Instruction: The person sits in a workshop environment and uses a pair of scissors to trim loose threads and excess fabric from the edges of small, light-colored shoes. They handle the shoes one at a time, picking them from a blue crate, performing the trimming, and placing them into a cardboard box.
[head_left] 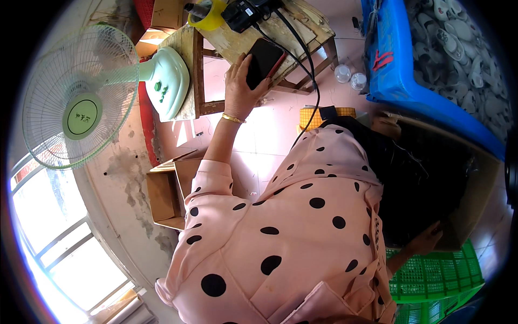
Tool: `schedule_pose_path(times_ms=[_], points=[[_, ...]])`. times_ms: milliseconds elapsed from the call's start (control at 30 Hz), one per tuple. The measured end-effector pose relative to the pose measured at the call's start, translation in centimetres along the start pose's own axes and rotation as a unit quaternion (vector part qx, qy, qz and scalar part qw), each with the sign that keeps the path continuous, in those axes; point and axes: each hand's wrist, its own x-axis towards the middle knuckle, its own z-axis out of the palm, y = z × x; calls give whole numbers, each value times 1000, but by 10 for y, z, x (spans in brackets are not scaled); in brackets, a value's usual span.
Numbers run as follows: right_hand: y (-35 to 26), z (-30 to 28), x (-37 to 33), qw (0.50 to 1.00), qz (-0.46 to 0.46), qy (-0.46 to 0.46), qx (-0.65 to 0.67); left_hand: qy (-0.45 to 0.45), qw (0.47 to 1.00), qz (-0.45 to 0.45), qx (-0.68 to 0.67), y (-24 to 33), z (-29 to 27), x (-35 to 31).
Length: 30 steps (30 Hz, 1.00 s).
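My left hand [243,89] reaches out to the wooden stool and grips a smartphone [265,60] with a dark screen and a red edge. Its thumb and fingers lie along the phone's near sides. A gold bracelet [233,117] circles that wrist. At the lower right, my right hand [426,240] rests at the near edge of a cardboard box [475,210], its fingers loosely stretched and partly in shadow. Dark black material [415,178] fills the box beside it; I cannot make out its kind.
Black cables and an adapter [241,15] lie on the worn wooden stool [226,43] near yellow tape [209,16]. A green fan [81,116] stands left. A blue crate [396,70] holds many grey pieces. There are also a green basket [437,278], an open carton [164,197] and plastic cups [342,73].
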Motion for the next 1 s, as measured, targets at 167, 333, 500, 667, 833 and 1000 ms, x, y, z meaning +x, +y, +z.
schedule_pose_path(times_ms=[167, 333, 500, 667, 833, 1000], points=[[2, 2, -1, 1000, 9, -5, 1, 24, 1000, 11, 15, -3, 3, 2], [5, 3, -2, 1000, 20, -10, -14, 46, 999, 0, 25, 1, 7, 4], [7, 6, 0, 999, 28, -33, -25, 33, 999, -21, 33, 0, 10, 11], [16, 13, -3, 1000, 11, 1, 13, 52, 997, 0, 59, 8, -5, 9], [-3, -2, -3, 1000, 18, -14, -1, 133, 990, 48, 16, 53, -9, -14], [0, -1, -3, 999, 8, -18, -39, 93, 951, 267, -125, 123, 7, -21]])
